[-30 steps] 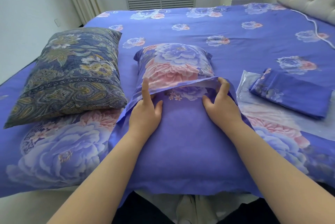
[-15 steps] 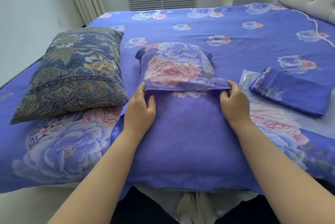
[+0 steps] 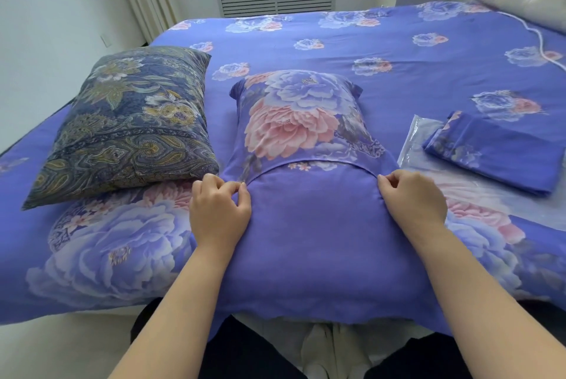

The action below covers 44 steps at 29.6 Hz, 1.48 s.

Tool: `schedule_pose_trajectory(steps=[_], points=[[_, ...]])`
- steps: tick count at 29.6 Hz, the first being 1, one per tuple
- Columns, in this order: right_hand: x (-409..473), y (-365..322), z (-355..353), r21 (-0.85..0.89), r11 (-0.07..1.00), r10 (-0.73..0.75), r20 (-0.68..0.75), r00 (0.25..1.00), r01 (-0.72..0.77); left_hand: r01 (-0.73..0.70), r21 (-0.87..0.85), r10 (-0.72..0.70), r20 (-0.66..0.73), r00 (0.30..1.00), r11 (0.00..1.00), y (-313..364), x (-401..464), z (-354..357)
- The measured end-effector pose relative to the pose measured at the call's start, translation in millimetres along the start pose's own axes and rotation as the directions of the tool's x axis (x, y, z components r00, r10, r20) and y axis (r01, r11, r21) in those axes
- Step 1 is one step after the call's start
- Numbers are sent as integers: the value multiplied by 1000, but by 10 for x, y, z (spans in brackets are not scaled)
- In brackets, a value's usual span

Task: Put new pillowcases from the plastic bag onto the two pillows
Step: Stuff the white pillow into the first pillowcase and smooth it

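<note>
One pillow [image 3: 300, 182] is nearly dressed — both hands pinch the new pillowcase's flap edge, the left hand [image 3: 217, 210] and right hand [image 3: 412, 204] with fingers curled on fabric at either side. Beyond the left fingers the paisley pillow [image 3: 128, 121] waits uncovered. Past the right fingers, the second folded pillowcase [image 3: 496, 155] lies on the plastic bag [image 3: 419, 139] — about half remains, I'd judge.

Left hand [image 3: 218, 213]: pillowcase [image 3: 309, 225] edge pinched;
Right hand [image 3: 410, 201]: opposite edge gripped;
Paisley pillow [image 3: 128, 124]: laid just left;
Folded pillowcase [image 3: 496, 153]: rested on plastic bag [image 3: 419, 139]
</note>
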State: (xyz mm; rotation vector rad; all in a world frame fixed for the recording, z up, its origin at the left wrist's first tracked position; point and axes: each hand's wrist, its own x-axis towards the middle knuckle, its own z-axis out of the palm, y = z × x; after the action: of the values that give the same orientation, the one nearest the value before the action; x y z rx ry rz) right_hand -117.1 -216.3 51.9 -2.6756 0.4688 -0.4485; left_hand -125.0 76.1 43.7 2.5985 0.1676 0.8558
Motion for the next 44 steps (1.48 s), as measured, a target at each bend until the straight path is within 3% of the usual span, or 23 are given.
schedule_pose_trajectory(steps=[3,5,7,9,11,13,15,17,20,22,24,25,27,29,31,33,34,36,39,42,44], points=[[147,-182,-164,29,987,-151,-191,970,159,-177,-71,162,-182,970,982,233,221,-67],[312,-469,-176,160,949,-232,-236,944,273,-225,-185,205,-121,971,957,530,451,-20],[451,-798,-50,228,911,-331,-93,939,344,-251,-242,278,87,957,937,830,625,119],[555,-965,171,151,932,-351,164,922,329,-261,-185,309,315,898,947,954,709,340],[641,-853,372,105,972,-236,393,889,211,-139,-91,166,530,831,986,778,712,527],[681,-562,508,137,988,-131,492,861,71,77,-55,-25,640,768,996,419,646,635],[645,-265,594,216,975,-79,530,845,-44,215,-30,-135,692,709,976,75,545,676],[572,-50,628,281,936,8,583,813,-211,305,-32,-200,692,694,952,-158,423,721],[543,62,583,265,878,141,651,746,-397,426,-24,-277,726,629,905,-195,368,658],[547,53,480,380,705,130,760,637,-598,452,-29,-300,711,636,891,-209,386,607],[484,43,369,429,540,27,851,524,-724,489,-96,-284,711,643,867,-226,402,628],[441,20,315,428,520,-15,870,493,-739,521,-145,-277,712,645,841,-246,421,631],[371,-66,238,451,530,-39,858,511,-718,569,-256,-221,739,636,781,-249,423,564],[367,-265,57,545,551,-44,775,631,-631,603,-361,-153,758,634,711,-228,424,468],[503,-523,-215,671,582,-67,603,795,-460,671,-387,-135,798,587,632,-210,401,350],[765,-807,-585,669,726,-104,336,936,-160,668,-334,-103,845,525,665,-156,419,270],[878,-969,-811,584,811,-152,204,967,5,665,-313,-85,866,493,678,-110,425,250],[992,-1344,-1233,286,922,-282,33,959,261,648,-345,-37,866,499,680,-9,436,269],[937,-1829,-1537,-174,879,-450,-3,893,443,645,-465,-11,806,591,607,100,469,260],[672,-2058,-1379,-374,714,-553,218,804,592,639,-577,-33,729,684,508,133,502,222],[506,-2053,-1136,-198,658,-595,455,662,727,602,-700,-168,588,791,384,138,551,214]])
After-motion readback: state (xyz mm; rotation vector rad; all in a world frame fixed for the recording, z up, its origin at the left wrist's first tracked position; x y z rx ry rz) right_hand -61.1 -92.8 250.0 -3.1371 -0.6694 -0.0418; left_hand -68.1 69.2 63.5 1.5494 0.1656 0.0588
